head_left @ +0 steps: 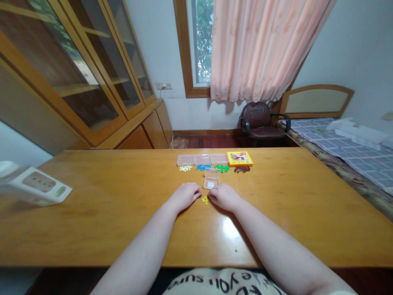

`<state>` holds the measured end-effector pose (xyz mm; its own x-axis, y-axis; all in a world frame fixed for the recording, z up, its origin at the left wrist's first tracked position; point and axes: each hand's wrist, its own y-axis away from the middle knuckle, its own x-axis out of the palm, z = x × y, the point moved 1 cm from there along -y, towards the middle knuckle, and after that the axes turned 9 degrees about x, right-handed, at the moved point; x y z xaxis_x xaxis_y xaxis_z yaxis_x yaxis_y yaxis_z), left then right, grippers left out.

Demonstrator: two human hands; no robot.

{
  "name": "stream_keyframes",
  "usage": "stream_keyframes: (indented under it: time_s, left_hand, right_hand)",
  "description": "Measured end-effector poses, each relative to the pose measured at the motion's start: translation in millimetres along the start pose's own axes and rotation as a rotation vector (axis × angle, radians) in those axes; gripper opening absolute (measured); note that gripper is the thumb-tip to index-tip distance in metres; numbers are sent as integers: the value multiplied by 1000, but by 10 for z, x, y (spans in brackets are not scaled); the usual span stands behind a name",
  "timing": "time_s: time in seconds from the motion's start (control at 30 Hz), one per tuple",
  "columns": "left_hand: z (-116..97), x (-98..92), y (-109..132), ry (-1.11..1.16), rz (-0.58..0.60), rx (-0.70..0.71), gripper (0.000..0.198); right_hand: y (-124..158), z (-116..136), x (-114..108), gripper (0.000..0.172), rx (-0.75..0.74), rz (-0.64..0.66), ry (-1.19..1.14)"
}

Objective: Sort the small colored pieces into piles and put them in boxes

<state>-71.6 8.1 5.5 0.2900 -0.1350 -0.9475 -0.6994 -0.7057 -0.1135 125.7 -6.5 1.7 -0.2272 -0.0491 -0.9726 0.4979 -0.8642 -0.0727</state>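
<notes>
Small yellow pieces (205,200) lie on the wooden table (123,229) between my two hands. My left hand (186,194) rests just left of them, its fingers curled together at the tips. On the other side, my right hand (226,197) is also curled, with its fingertips close to the pieces. Anything pinched in either hand is too small or hidden to make out. Just beyond the hands stands a small clear plastic box (207,180), its lid (211,173) raised, with something whitish inside. The right hand's fingers are near its front corner.
Behind it lie piles of cream pieces (185,168), blue pieces (202,167), green pieces (222,168) and brown pieces (242,169). Farther back are clear plastic cases (202,159) and a yellow box (240,158). A white appliance (38,186) stands at the left.
</notes>
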Motion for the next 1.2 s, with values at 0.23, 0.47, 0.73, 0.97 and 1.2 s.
stream_keyframes:
  time_s: [0.23,0.47,0.73,0.97,1.2]
  left_hand:
    - [-54,-35,-144,80,-243,-31,10]
    - [-46,122,-337,41,-327,-104,15]
    - [-447,178,-169,54,-79,324,17]
    - [-677,329,-169,40,15,437,18]
    - [-718,351,-171,-17,-15,500,19]
  right_hand:
    - [6,-166,-39,20,183,-189,-187]
    - [-28,-352,3,27,419,-355,-473]
    - [-62,-418,63,27,442,-397,-621]
    - [-54,-410,72,29,428,-401,-574]
    - [-64,-411,89,29,436,-367,-571]
